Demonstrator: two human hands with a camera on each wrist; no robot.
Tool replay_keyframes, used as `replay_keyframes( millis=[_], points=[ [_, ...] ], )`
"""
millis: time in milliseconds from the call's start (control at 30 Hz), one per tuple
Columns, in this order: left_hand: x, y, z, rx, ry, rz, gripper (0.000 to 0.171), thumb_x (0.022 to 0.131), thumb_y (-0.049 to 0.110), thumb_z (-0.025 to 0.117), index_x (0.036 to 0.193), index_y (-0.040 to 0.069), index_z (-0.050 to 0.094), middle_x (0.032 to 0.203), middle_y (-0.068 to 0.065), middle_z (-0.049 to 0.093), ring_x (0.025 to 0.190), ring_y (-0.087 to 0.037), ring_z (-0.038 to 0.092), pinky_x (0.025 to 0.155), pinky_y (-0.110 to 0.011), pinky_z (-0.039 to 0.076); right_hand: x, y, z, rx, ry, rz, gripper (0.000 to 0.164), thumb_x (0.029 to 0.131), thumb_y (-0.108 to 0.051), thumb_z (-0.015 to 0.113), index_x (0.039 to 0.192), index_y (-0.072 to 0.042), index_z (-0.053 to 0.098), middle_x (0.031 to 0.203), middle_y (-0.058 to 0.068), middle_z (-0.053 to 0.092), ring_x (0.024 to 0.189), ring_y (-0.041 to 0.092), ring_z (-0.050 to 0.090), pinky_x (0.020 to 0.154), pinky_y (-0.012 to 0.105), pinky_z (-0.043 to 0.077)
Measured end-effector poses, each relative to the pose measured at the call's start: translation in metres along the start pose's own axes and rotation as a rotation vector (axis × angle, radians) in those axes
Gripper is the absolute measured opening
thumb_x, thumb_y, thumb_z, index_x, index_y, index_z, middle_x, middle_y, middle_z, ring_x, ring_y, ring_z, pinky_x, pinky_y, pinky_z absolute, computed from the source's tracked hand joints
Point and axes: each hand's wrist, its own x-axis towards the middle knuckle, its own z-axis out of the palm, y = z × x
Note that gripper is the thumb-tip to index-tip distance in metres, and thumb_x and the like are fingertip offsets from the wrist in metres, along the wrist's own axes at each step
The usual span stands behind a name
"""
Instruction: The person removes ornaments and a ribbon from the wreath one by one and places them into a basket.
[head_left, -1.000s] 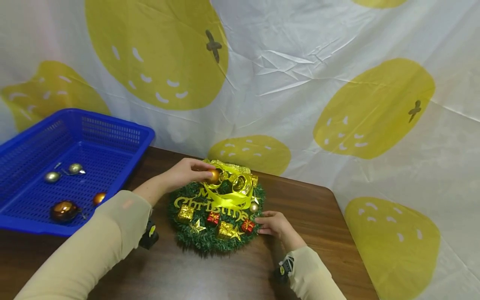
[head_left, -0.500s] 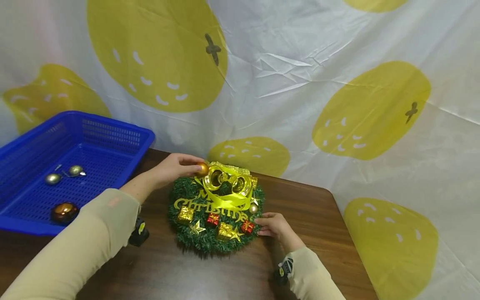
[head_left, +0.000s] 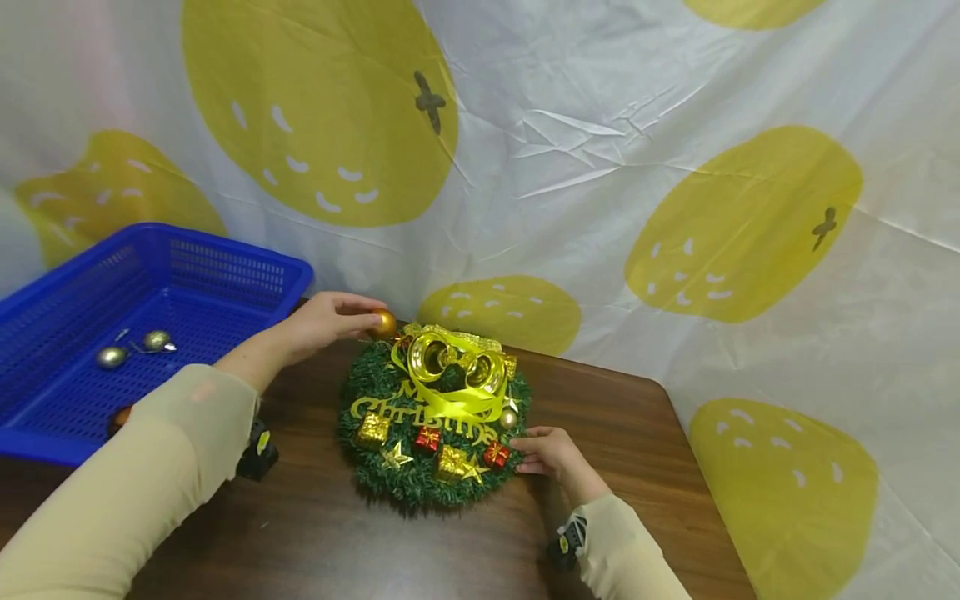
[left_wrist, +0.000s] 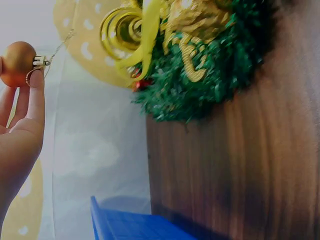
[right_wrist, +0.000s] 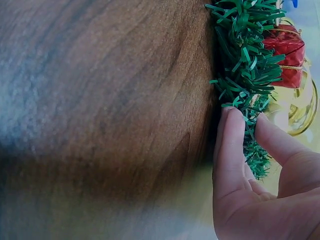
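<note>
My left hand (head_left: 318,323) pinches an orange bauble (head_left: 384,323) between thumb and fingers, at the far left edge of a green Christmas wreath (head_left: 408,493). In the left wrist view, the bauble's gold cap and thin gold cord (left_wrist: 56,51) stick out past the thumb. The wreath lies on the table with gold lettering (head_left: 386,411), small gold and red gift boxes (head_left: 496,454), stars, gold bells (head_left: 431,354) and a yellow ribbon (head_left: 457,406). At the wreath's right side, my right hand (head_left: 553,454) pinches its tinsel edge (right_wrist: 245,65) between thumb and fingers.
A blue plastic basket (head_left: 202,304) stands at the left of the brown wooden table (head_left: 600,417). Inside are two small pale-gold baubles (head_left: 112,357) and a copper bauble (head_left: 118,419), mostly behind my left sleeve. A white curtain (head_left: 562,208) with yellow fruit prints hangs behind the table.
My left hand, with the orange bauble, has moved left and back from the bells to beyond the wreath's edge. The right hand and the wreath have stayed in place.
</note>
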Motion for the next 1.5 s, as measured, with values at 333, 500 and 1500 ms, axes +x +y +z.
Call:
replay_keyframes(
  millis=[333,500,1500],
  points=[
    [-0.008,0.01,-0.03,0.033,0.075,-0.025,0.05,0.095,0.023,0.055,0.134,-0.005,0.046,0.124,-0.015,0.058,0.085,0.001,0.062,0.083,-0.015,0.05,0.0,0.001,0.0,0.0,0.002,-0.001,0.054,0.086,0.001,0.062,0.131,0.017,0.037,0.063,0.001,0.051,0.049,0.009,0.054,0.053,0.023,0.055],
    [-0.012,0.009,-0.041,0.008,0.1,-0.029,0.054,0.094,0.026,0.056,0.136,-0.007,0.043,0.116,-0.004,0.06,0.086,0.003,0.061,0.082,-0.012,0.049,-0.001,0.001,-0.001,0.0,-0.005,-0.007,0.054,0.086,0.001,0.062,0.131,0.017,0.037,0.065,0.001,0.052,0.05,0.009,0.054,0.054,0.023,0.056],
    [-0.032,-0.01,-0.091,-0.019,0.2,-0.079,0.062,0.095,0.022,0.054,0.138,-0.015,0.03,0.084,0.029,0.056,0.08,0.012,0.059,0.078,-0.01,0.05,0.0,0.001,-0.002,-0.009,-0.01,0.002,0.056,0.086,0.001,0.062,0.132,0.017,0.035,0.068,0.001,0.053,0.052,0.01,0.053,0.055,0.024,0.056]
  ],
)
